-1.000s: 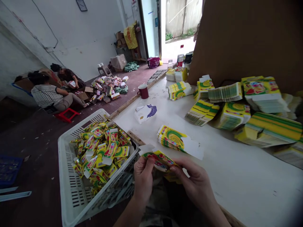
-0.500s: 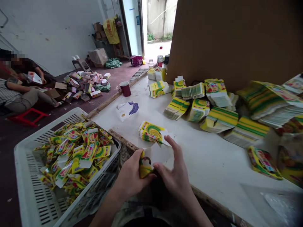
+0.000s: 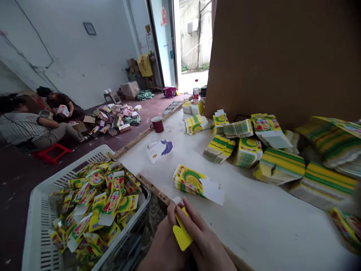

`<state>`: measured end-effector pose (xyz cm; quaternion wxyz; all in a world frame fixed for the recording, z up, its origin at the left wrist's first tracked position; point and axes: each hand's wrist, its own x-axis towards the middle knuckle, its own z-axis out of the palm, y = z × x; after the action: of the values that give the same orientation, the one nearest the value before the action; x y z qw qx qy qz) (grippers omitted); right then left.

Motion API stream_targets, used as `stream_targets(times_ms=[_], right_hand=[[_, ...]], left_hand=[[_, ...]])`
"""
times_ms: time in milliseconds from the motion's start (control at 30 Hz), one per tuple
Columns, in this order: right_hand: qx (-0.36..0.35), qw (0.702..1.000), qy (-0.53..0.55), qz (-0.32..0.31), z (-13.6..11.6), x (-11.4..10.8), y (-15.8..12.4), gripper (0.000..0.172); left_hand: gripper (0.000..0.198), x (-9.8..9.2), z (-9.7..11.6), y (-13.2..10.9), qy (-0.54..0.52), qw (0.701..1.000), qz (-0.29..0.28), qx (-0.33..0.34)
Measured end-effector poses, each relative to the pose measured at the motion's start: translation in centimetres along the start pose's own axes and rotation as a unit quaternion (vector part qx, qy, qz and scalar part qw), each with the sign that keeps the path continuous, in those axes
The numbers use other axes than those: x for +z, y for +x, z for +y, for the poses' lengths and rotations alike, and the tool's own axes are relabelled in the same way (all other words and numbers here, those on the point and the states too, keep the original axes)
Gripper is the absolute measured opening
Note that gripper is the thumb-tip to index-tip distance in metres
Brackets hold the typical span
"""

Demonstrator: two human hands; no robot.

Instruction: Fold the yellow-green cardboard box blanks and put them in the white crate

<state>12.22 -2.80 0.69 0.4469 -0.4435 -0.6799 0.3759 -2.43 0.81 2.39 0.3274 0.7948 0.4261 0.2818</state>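
Close together at the table's near edge, both my hands are closed on one small yellow carton [image 3: 182, 238]. My left hand [image 3: 166, 241] wraps it from the left, and my right hand [image 3: 201, 233] presses on it from the right with fingers stretched along it. A rounded yellow flap sticks out toward me; most of the carton is hidden by my fingers. Just beyond my hands lies a small stack of flat yellow cartons [image 3: 189, 180] with a white flap pointing right. To the left, a white plastic basket [image 3: 36, 210] holds many yellow cartons [image 3: 111, 201].
Bundles of flat cartons [image 3: 278, 162] line the right side of the white table [image 3: 248, 218] below a brown board [image 3: 276, 56]. A maroon mug [image 3: 157, 124] and a white-and-purple packet [image 3: 159, 149] stand farther back. Two people sit at far left near a box pile [image 3: 115, 118].
My hands have come together around the carton, which is now turned with its yellow flap toward me. The view has tilted up and shifted left, showing more wall.
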Motion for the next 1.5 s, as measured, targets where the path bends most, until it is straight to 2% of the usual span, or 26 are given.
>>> stream_targets(times_ms=[67, 100, 167, 267, 367, 500, 567, 633, 667, 700, 733, 767, 833, 867, 900, 933, 1000, 1133, 1267, 1367, 1400, 1433, 1500], right_hand=[[-0.021, 0.998, -0.054, 0.014, 1.1, -0.3, 0.0, 0.055], [-0.025, 0.997, -0.070, 0.021, 1.4, -0.6, 0.1, 0.056], [-0.040, 0.995, -0.088, 0.011, 1.8, -1.2, 0.3, 0.055], [-0.046, 0.993, -0.102, -0.045, 1.4, -1.9, 0.6, 0.056], [-0.014, 0.989, -0.125, -0.077, 0.2, -2.8, 0.9, 0.037], [0.002, 0.984, -0.126, -0.124, -1.3, -3.7, 1.2, 0.025], [0.010, 0.990, -0.114, -0.076, -1.6, -3.3, 1.2, 0.026], [0.015, 0.996, -0.091, 0.009, -1.4, -2.4, 1.3, 0.044], [0.012, 0.996, -0.078, 0.046, -1.1, -2.0, 1.5, 0.055], [0.008, 0.995, -0.072, 0.069, -0.8, -1.8, 1.7, 0.061], [0.007, 0.993, -0.077, 0.085, -0.3, -1.8, 2.0, 0.062], [0.009, 0.990, -0.098, 0.101, 0.2, -2.0, 2.5, 0.058], [0.026, 0.971, -0.184, 0.153, 1.8, -3.0, 3.5, 0.043], [0.034, 0.955, -0.233, 0.182, 2.7, -3.5, 4.1, 0.041], [0.034, 0.939, -0.282, 0.196, 3.8, -3.9, 4.7, 0.042], [0.034, 0.924, -0.328, 0.194, 4.8, -4.2, 5.3, 0.042], [0.034, 0.904, -0.388, 0.175, 6.6, -4.3, 6.2, 0.036], [0.031, 0.896, -0.408, 0.170, 7.8, -3.7, 6.6, 0.030], [0.052, 0.903, -0.378, 0.197, 7.5, -3.7, 6.4, 0.031], [0.079, 0.925, -0.289, 0.233, 7.0, -3.6, 6.5, 0.035], [0.083, 0.936, -0.243, 0.241, 6.6, -3.4, 6.4, 0.038], [0.082, 0.949, -0.190, 0.239, 6.0, -3.0, 6.2, 0.042], [0.065, 0.973, -0.072, 0.209, 4.1, -1.9, 5.5, 0.041]], left_hand=[[0.044, -0.3, -0.2, 0.3, 0.030, 0.999, 0.035, -0.023], [0.049, -0.6, -0.2, 0.4, 0.038, 0.997, 0.036, -0.048], [0.054, -1.6, 0.3, 0.6, 0.031, 0.995, 0.002, -0.095], [0.049, -2.8, 1.0, 0.8, 0.024, 0.993, -0.028, -0.114], [0.052, -3.5, 1.3, 0.9, 0.030, 0.992, -0.037, -0.118], [0.052, -3.8, 2.0, 0.9, 0.014, 0.991, -0.058, -0.116], [0.049, -3.8, 2.4, 0.8, 0.014, 0.993, -0.041, -0.113], [0.048, -3.7, 2.3, 0.7, -0.017, 0.994, -0.016, -0.106], [0.050, -3.8, 2.0, 0.7, -0.061, 0.992, 0.013, -0.109], [0.052, -4.1, 1.4, 0.7, -0.122, 0.983, 0.066, -0.117], [0.052, -4.4, 0.7, 0.8, -0.198, 0.960, 0.148, -0.128], [0.051, -4.9, -0.1, 1.0, -0.279, 0.916, 0.252, -0.142], [0.042, -6.0, -1.8, 1.3, -0.414, 0.767, 0.449, -0.196], [0.038, -6.4, -2.5, 1.4, -0.459, 0.691, 0.511, -0.225], [0.034, -6.7, -3.2, 1.5, -0.497, 0.631, 0.529, -0.273], [0.029, -6.7, -3.6, 1.5, -0.505, 0.611, 0.533, -0.296], [0.026, -6.1, -4.2, 1.4, -0.510, 0.613, 0.526, -0.296], [0.038, -3.6, -4.1, 1.2, -0.530, 0.667, 0.446, -0.273], [0.055, -1.9, -3.9, 1.3, -0.535, 0.706, 0.383, -0.263], [0.066, -0.8, -4.0, 1.2, -0.536, 0.727, 0.352, -0.245], [0.070, -0.5, -4.0, 1.1, -0.530, 0.742, 0.337, -0.233], [0.074, -0.2, -4.0, 1.0, -0.502, 0.774, 0.321, -0.217], [0.077, 0.4, -3.6, 0.8, -0.397, 0.854, 0.287, -0.175]])
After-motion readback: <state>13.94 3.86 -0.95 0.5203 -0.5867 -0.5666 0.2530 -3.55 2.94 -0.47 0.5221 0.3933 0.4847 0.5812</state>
